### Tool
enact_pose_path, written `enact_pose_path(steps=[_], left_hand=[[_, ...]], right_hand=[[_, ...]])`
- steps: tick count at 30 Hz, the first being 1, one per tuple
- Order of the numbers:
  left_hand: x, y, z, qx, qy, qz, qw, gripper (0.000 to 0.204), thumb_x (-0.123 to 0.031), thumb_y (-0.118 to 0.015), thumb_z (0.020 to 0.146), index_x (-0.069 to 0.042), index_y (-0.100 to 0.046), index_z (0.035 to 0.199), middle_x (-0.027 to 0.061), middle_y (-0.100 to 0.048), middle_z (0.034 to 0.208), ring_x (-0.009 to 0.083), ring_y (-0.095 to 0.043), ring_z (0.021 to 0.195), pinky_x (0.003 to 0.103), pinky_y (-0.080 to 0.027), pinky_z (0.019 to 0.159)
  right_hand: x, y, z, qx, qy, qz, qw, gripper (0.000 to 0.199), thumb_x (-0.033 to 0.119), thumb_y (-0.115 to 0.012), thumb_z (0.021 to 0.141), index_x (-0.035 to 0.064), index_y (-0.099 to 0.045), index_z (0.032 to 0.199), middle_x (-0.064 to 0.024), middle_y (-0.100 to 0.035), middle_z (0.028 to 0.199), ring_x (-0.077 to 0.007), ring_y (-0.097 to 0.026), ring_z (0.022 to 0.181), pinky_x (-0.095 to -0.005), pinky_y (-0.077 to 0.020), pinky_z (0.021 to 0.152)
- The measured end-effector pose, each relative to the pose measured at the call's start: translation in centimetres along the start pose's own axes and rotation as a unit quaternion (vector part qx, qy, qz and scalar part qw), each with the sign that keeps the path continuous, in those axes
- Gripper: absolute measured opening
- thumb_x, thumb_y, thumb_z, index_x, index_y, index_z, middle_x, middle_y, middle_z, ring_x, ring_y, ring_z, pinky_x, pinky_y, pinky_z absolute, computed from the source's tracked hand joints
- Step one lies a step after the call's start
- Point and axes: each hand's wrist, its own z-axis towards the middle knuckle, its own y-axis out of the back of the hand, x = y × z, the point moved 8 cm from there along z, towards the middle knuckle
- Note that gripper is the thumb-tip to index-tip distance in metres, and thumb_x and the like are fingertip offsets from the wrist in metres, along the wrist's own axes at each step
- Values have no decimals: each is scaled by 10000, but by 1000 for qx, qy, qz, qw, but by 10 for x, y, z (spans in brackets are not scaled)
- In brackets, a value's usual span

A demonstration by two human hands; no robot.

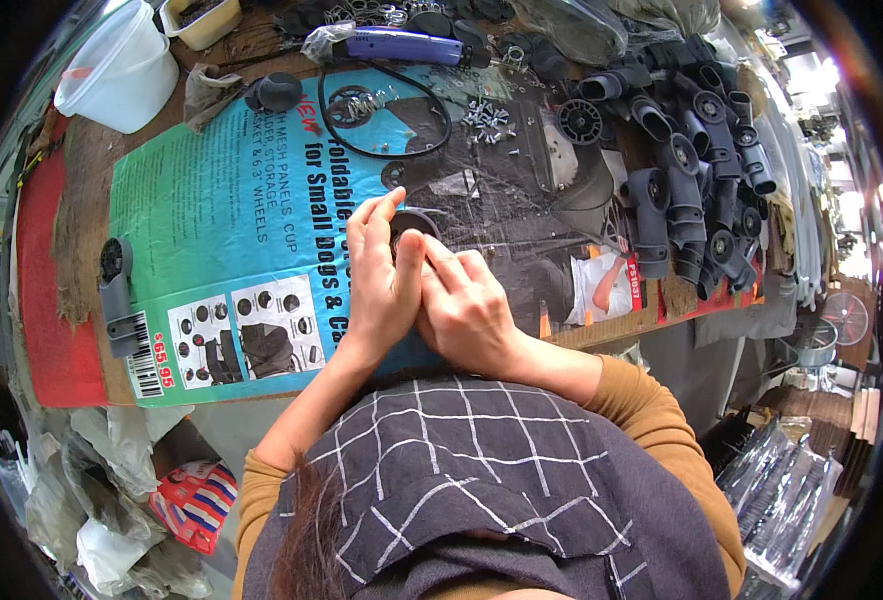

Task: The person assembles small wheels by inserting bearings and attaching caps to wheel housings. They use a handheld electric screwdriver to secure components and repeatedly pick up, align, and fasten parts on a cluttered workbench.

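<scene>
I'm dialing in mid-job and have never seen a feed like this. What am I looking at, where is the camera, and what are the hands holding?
There is no machine here: these are a person's two bare hands, filmed by a wide fisheye camera worn on their head and looking down, so straight edges bend near the rim. The left hand and right hand are pressed together around a small round black part, mostly hidden by the fingers. They work over a flattened printed carton used as a work mat. On it lie a heap of dark grey plastic fittings, a scatter of small screws, a black cable loop, a purple power tool and a white plastic tub.
</scene>
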Motion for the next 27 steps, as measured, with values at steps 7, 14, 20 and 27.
enact_pose_path(steps=[7, 14, 20, 27], left_hand=[[1, 0, 11, 37, -25, 35, 998, 511, -389, -711, 810, 9, -574, 1101, 202, -533, 1131, 345, -523, 1071, 393, -445, 914], [-3, -3, 16, 77, -19, 17, 997, 502, -206, -789, 697, -6, -553, 1094, 189, -525, 1150, 340, -518, 1102, 399, -452, 926], [1, -5, 18, 79, 51, -24, 995, 455, -168, -781, 684, -32, -575, 1066, 159, -553, 1120, 308, -559, 1058, 371, -476, 897], [4, -10, 21, 75, 59, -43, 995, 449, -178, -791, 676, -33, -588, 1049, 154, -581, 1069, 317, -559, 1052, 393, -470, 896]], right_hand=[[-82, -51, 1, 107, -426, 513, 737, 258, 180, -573, 942, 5, -647, 1116, -113, -665, 924, -149, -625, 837, -274, -504, 740], [-92, -48, 9, 174, -365, 575, 711, 229, 153, -614, 917, -27, -668, 1048, -71, -688, 954, -91, -599, 856, -263, -499, 770], [-222, 25, 88, -71, -227, 9, 971, 75, 93, -658, 812, 19, -658, 825, -103, -620, 767, -206, -625, 688, -314, -490, 641], [-300, -10, 106, 5, -171, -112, 979, 111, 136, -643, 814, 33, -678, 835, -149, -640, 879, -343, -631, 859, -420, -500, 800]])
